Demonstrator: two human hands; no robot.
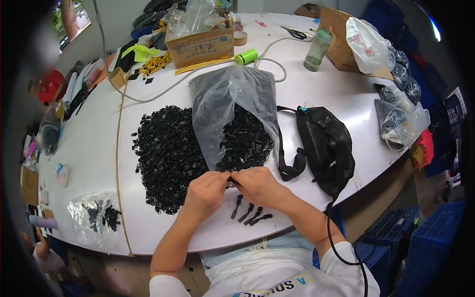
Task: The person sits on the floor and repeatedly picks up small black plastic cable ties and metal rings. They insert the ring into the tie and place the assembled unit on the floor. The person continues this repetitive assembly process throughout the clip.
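My left hand [205, 194] and my right hand [260, 187] meet at the table's near side, fingertips pinched together. Between them a small black part [231, 181] partly shows; the fingers hide most of it. Just beyond, a clear plastic bag [208, 114] lies with its mouth toward me, with many short black tabs [245, 136] inside and spilling out. A large heap of small black clip-like pieces [168, 153] spreads to the left of the bag. Under my right forearm lie several black strap pieces with clip-like ends [253, 214], roughly in a row.
Right of the bag rests a black pouch [324, 148] with a strap. Farther back stand a cardboard box [200, 51], a green roll [246, 57] and a green bottle [317, 51], with a grey cable [163, 94] across the table [163, 230]. Another clear bag [81, 227] lies left.
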